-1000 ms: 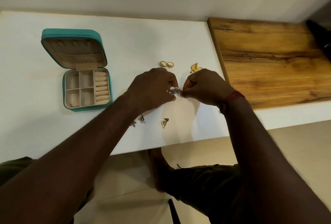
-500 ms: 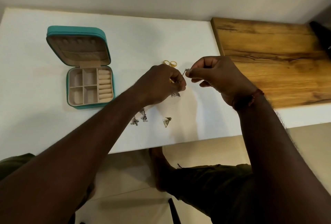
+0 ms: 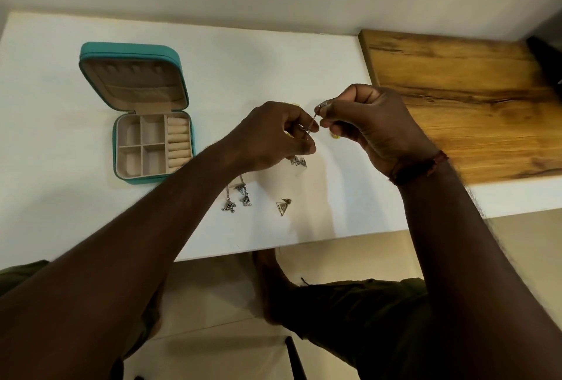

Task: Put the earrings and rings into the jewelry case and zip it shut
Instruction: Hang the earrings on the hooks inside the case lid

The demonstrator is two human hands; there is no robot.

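Note:
A teal jewelry case (image 3: 120, 153) lies open on the white table at the left, its beige compartments and ring rolls bare. My left hand (image 3: 270, 136) and my right hand (image 3: 371, 124) are raised over the table's middle, both pinching one silver dangling earring (image 3: 311, 122) stretched between their fingertips; its pendant (image 3: 298, 162) hangs below my left hand. Two silver earrings (image 3: 238, 200) and a gold triangle earring (image 3: 284, 206) lie near the table's front edge. A bit of a gold piece (image 3: 334, 136) shows beneath my right hand; the rings are hidden behind my hands.
A wooden board (image 3: 462, 99) lies on the table at the right, with a dark object (image 3: 544, 60) at its far edge. The white table (image 3: 273, 54) ends just beyond the loose earrings. My knees and a foot are below the edge.
Both hands have lifted from the table with the silver earring. My right hand has drawn up and right, stretching the earring out from a bunched clump.

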